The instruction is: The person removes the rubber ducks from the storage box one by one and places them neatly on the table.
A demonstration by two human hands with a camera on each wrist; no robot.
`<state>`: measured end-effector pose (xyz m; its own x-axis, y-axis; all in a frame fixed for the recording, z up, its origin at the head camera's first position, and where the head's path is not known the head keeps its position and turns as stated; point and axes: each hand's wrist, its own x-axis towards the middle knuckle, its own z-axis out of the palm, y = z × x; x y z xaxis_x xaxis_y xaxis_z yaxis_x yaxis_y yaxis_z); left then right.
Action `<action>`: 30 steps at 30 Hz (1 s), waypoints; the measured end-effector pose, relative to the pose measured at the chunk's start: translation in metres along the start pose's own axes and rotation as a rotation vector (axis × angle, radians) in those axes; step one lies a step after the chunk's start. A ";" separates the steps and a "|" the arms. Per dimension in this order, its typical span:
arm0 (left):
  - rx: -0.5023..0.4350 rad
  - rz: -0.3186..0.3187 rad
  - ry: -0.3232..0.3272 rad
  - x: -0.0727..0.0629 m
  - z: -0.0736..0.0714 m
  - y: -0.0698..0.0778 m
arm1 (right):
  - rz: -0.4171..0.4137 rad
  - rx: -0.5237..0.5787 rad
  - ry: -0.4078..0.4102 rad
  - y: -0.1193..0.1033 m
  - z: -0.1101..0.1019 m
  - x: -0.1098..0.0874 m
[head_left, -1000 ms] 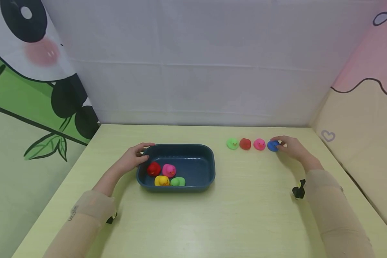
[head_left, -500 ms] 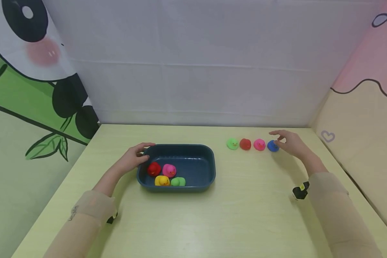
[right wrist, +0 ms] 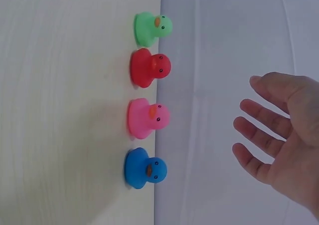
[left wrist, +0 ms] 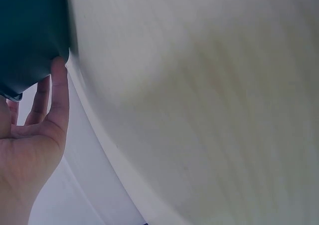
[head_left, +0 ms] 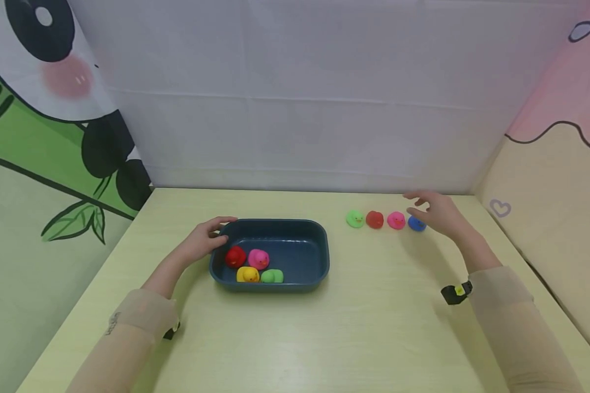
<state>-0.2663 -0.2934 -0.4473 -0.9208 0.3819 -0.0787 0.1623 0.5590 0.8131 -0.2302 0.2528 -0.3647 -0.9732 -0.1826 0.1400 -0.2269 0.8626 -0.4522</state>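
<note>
My left hand [head_left: 200,240] holds the left end of a dark blue tray [head_left: 305,252], thumb over the rim; the left wrist view shows fingers against its outer wall [left wrist: 30,30]. Inside lie a red duck [head_left: 235,257], a pink duck [head_left: 258,259], a yellow duck [head_left: 248,274] and a green duck [head_left: 272,276]. To the right, a row holds a green duck [head_left: 355,219], a red duck [head_left: 375,220], a pink duck [head_left: 396,220] and a blue duck [head_left: 415,224]. My right hand [head_left: 438,214] hovers over the blue duck, fingers loose and holding nothing.
Everything stands on a pale wooden table [head_left: 285,344]. A white cloth wall [head_left: 295,136] rises behind its back edge. Printed panels close off the left and right sides. Small black wrist devices [head_left: 456,293] hang under the sleeves.
My right hand has let go of the blue duck at the row's right end and lifted up and away from it. The left hand and tray stay put.
</note>
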 end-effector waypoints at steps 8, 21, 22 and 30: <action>0.003 -0.014 0.005 0.002 0.000 -0.002 | -0.018 0.019 0.043 -0.027 0.001 -0.004; -0.012 -0.024 0.002 0.001 0.000 0.000 | -0.113 0.094 0.185 -0.071 0.011 -0.011; -0.013 -0.024 0.001 0.001 -0.001 0.000 | -0.122 0.102 0.197 -0.074 0.011 -0.012; -0.005 -0.010 -0.004 0.001 -0.002 0.000 | -0.146 0.177 0.263 -0.102 0.020 -0.022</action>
<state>-0.2681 -0.2943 -0.4466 -0.9212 0.3789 -0.0889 0.1512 0.5589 0.8153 -0.1864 0.1593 -0.3392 -0.8919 -0.1506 0.4263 -0.3888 0.7368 -0.5531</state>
